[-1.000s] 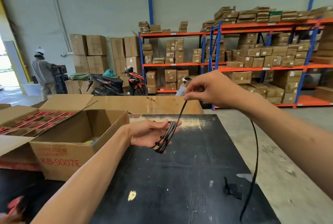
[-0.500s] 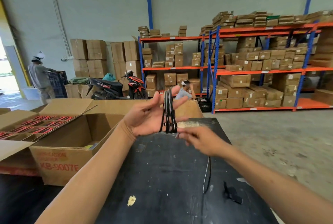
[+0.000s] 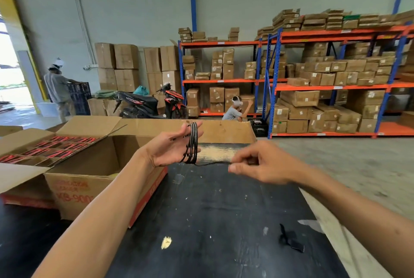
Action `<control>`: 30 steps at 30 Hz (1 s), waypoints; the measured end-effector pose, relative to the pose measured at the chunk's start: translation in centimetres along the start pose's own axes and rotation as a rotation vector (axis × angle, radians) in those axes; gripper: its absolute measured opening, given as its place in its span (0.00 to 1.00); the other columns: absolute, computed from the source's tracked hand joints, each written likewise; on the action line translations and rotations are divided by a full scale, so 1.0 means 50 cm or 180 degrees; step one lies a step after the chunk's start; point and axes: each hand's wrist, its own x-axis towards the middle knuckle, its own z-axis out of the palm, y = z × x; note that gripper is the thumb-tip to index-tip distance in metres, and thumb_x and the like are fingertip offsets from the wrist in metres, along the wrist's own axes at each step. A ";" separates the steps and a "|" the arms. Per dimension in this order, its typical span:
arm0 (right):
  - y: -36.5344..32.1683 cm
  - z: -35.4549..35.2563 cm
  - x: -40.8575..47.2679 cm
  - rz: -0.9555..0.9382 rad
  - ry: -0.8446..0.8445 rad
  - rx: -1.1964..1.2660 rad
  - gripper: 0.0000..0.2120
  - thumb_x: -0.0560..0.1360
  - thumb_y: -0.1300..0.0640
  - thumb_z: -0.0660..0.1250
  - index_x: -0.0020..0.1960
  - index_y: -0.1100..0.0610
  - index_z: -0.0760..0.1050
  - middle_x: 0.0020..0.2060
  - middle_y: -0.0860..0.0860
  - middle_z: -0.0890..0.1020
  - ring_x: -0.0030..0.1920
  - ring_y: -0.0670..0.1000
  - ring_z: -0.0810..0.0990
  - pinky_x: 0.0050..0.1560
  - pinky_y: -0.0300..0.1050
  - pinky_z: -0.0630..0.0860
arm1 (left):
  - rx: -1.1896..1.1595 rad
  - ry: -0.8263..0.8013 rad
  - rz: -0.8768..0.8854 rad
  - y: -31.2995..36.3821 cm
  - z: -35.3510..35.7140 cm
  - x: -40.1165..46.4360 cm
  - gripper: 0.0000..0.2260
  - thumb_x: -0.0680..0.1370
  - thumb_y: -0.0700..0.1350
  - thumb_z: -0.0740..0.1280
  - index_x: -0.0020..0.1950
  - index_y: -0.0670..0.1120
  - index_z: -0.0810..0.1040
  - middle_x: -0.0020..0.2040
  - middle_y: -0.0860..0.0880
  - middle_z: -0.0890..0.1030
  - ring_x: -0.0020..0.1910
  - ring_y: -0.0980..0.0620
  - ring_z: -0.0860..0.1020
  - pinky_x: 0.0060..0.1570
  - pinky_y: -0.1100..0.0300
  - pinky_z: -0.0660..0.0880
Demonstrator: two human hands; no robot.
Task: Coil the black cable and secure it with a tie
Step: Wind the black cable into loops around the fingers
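Observation:
The black cable [image 3: 193, 143] is wound in several loops around the spread fingers of my left hand [image 3: 170, 147], held palm up above the far part of the black table [image 3: 224, 221]. A short free end of the cable runs right from the bottom of the coil to my right hand [image 3: 262, 163], which pinches it between thumb and fingers. A small black tie [image 3: 290, 239] lies on the table near its right edge, close to my right forearm.
An open cardboard box [image 3: 85, 179] stands on the table's left, with red packs in the box behind it. Another cardboard box [image 3: 224, 130] sits beyond the hands. Shelves of cartons, a motorbike [image 3: 147, 103] and two persons are far behind.
The hanging length of cable has been wound onto my left hand; only a short end is left. My right hand came down from high up and now holds the end level, right of the coil.

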 end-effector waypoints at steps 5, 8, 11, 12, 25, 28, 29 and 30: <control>-0.025 -0.099 0.049 -0.0226 0.0427 -0.0696 0.07 0.75 0.48 0.73 0.47 0.51 0.86 0.37 0.42 0.85 0.40 0.43 0.81 0.40 0.28 0.72 | 0.0265 -0.0484 -0.0541 -0.045 0.025 0.018 0.23 0.83 0.54 0.58 0.78 0.53 0.66 0.78 0.50 0.65 0.74 0.45 0.63 0.75 0.40 0.56; -0.023 -0.129 0.073 -0.0355 0.0722 -0.1131 0.10 0.75 0.45 0.72 0.49 0.49 0.86 0.42 0.42 0.84 0.44 0.42 0.81 0.44 0.42 0.80 | 0.0409 -0.0918 -0.0722 -0.060 0.060 0.025 0.22 0.82 0.53 0.62 0.76 0.53 0.68 0.74 0.53 0.72 0.74 0.49 0.64 0.74 0.46 0.59; 0.003 -0.129 0.083 -0.0238 0.1053 -0.1325 0.13 0.74 0.40 0.69 0.51 0.46 0.86 0.44 0.43 0.83 0.46 0.46 0.80 0.45 0.56 0.81 | 0.0435 -0.1304 -0.0765 -0.063 0.092 0.023 0.24 0.81 0.52 0.62 0.78 0.55 0.64 0.78 0.54 0.66 0.79 0.45 0.55 0.75 0.43 0.56; 0.016 -0.123 0.084 -0.0128 0.1134 -0.1280 0.14 0.74 0.39 0.68 0.52 0.45 0.86 0.44 0.43 0.82 0.47 0.47 0.80 0.45 0.58 0.80 | 0.0359 -0.1426 -0.0764 -0.062 0.100 0.021 0.25 0.82 0.52 0.61 0.79 0.55 0.62 0.79 0.54 0.63 0.79 0.42 0.54 0.75 0.40 0.55; 0.074 0.116 0.045 0.0348 0.0823 0.0913 0.12 0.84 0.50 0.59 0.54 0.39 0.80 0.42 0.53 0.86 0.31 0.45 0.77 0.39 0.50 0.80 | -0.0192 -0.2000 0.0494 -0.006 0.134 0.011 0.26 0.84 0.55 0.54 0.81 0.53 0.52 0.83 0.46 0.47 0.77 0.29 0.49 0.71 0.28 0.46; 0.065 0.138 0.028 0.0278 0.0688 0.1055 0.14 0.84 0.43 0.58 0.67 0.36 0.74 0.36 0.49 0.82 0.29 0.45 0.75 0.35 0.41 0.74 | -0.0314 -0.1775 0.0742 0.005 0.124 0.012 0.26 0.84 0.56 0.53 0.81 0.54 0.52 0.82 0.45 0.48 0.76 0.26 0.48 0.72 0.27 0.46; 0.061 0.142 0.023 0.0231 0.0596 0.0991 0.15 0.84 0.42 0.58 0.69 0.36 0.73 0.34 0.47 0.81 0.29 0.44 0.74 0.34 0.37 0.73 | -0.0361 -0.1603 0.0822 0.010 0.118 0.012 0.26 0.84 0.56 0.53 0.81 0.54 0.54 0.82 0.45 0.51 0.76 0.26 0.50 0.72 0.27 0.48; 0.058 0.144 0.017 0.0185 0.0506 0.0841 0.16 0.84 0.42 0.58 0.70 0.37 0.73 0.33 0.47 0.80 0.29 0.41 0.73 0.34 0.34 0.71 | -0.0373 -0.1387 0.0888 0.017 0.111 0.012 0.26 0.83 0.56 0.54 0.81 0.54 0.55 0.82 0.45 0.54 0.76 0.27 0.54 0.72 0.27 0.50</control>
